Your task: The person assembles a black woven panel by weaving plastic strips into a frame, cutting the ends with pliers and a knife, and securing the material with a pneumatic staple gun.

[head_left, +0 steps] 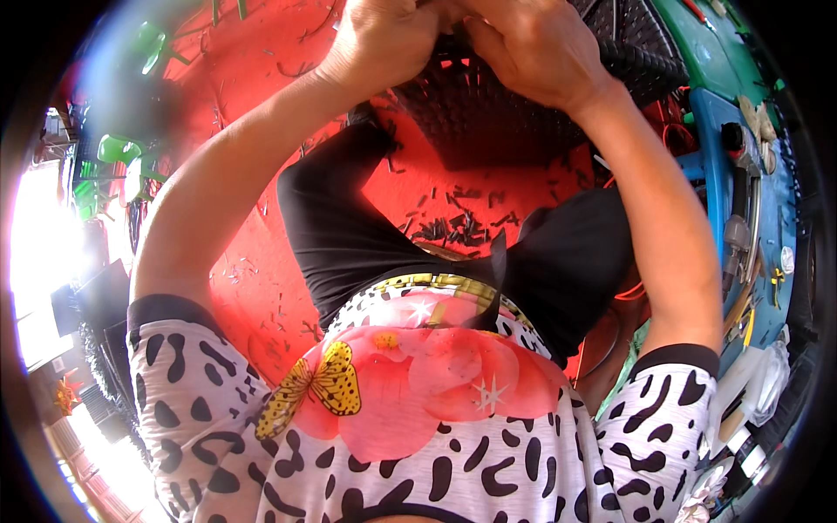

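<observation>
Both of my hands meet at the top edge of the head view, held over a dark woven wicker piece [488,118]. My left hand [384,44] has its fingers curled together, with the tips cut off by the picture's edge. Close beside it, my right hand [536,52] is closed as well, its knuckles bent in front of the weave. What the fingers pinch is hidden. Black plastic-looking weave runs behind and to the right of my right hand, with a lattice of small gaps showing red floor.
Dark strip offcuts [458,228] litter the red floor [261,253] between my black-trousered legs. On the right stands a blue table [713,166] with a long-handled tool [737,235] and other items. Green plastic chairs [119,148] are at the left.
</observation>
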{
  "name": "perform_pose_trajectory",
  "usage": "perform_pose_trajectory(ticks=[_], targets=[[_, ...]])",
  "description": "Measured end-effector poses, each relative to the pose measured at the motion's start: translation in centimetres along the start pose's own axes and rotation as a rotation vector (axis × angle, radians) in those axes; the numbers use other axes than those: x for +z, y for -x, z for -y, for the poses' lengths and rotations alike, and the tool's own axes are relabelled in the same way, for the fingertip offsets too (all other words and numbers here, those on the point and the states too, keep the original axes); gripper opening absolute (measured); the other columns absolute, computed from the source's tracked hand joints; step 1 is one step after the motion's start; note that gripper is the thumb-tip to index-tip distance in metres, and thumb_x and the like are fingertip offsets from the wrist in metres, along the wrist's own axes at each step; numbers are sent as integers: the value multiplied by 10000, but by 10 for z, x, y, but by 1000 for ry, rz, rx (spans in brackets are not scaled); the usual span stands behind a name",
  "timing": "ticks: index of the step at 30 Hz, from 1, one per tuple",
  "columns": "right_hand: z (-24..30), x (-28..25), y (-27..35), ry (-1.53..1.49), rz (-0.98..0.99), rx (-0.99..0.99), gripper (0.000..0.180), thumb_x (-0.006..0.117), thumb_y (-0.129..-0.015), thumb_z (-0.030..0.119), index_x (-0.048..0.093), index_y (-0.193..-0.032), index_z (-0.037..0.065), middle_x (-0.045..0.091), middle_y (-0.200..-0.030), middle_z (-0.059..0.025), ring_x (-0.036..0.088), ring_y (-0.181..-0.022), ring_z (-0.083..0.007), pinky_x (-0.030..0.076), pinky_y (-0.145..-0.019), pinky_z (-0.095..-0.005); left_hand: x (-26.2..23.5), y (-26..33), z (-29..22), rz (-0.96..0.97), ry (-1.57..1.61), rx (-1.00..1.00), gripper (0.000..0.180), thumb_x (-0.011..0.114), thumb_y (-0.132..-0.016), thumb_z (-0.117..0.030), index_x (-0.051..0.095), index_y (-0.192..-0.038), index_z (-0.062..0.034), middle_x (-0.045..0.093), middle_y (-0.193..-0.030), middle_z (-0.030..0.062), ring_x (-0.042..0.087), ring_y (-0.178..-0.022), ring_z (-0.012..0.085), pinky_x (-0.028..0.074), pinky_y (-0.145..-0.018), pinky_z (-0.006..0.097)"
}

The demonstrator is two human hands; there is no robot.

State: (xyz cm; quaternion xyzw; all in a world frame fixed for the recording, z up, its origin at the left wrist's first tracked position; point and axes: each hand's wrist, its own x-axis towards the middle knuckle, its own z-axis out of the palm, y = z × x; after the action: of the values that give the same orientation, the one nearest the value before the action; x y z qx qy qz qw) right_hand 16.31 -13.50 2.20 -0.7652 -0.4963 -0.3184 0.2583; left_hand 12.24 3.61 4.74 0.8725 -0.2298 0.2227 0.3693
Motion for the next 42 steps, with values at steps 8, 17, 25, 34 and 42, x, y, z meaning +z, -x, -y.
perform_pose_trajectory(ticks=[8, 17, 25, 34, 42], targets=[[17, -18, 3, -49, 87, 146, 257, 706, -670, 147, 592, -860, 17, 601, -785, -147, 609, -708, -336, 502, -626, -402, 7, -3, 10, -57, -45, 67, 41, 628, -709, 20, 589, -711, 7, 586, -714, 133, 579, -724, 295, 456, -639, 380], [19, -21, -11, -300, 175, 495, 237, 727, -667, 143, 632, -822, -9, 643, -768, -152, 643, -687, -242, 490, -635, -337, -3, -8, 14, 119, 138, -152, 70, 639, -743, 20, 638, -812, 10, 614, -748, 113, 602, -718, 195, 476, -658, 312], [12, -23, -22, -621, 331, 636, 144, 692, -696, 22, 635, -823, -17, 639, -709, -88, 589, -674, -115, 467, -643, -278, -20, -7, 4, 359, 155, -271, 202, 716, -709, -4, 599, -873, 17, 628, -768, 79, 596, -712, 132, 486, -659, 274], [6, -19, -13, -544, 278, 542, 114, 664, -718, -43, 627, -825, -34, 648, -754, -81, 600, -719, -107, 479, -685, -270, -8, -4, 7, 253, 192, -223, 257, 767, -664, -1, 603, -860, 21, 632, -767, 88, 600, -720, 158, 480, -638, 308], [2, -15, -3, -493, 52, 478, 189, 601, -809, -58, 607, -996, -25, 664, -873, -97, 635, -820, -135, 507, -730, -273, 0, 2, 8, 176, 140, -131, 183, 715, -676, 41, 619, -831, 21, 622, -758, 114, 608, -704, 181, 475, -618, 317]])
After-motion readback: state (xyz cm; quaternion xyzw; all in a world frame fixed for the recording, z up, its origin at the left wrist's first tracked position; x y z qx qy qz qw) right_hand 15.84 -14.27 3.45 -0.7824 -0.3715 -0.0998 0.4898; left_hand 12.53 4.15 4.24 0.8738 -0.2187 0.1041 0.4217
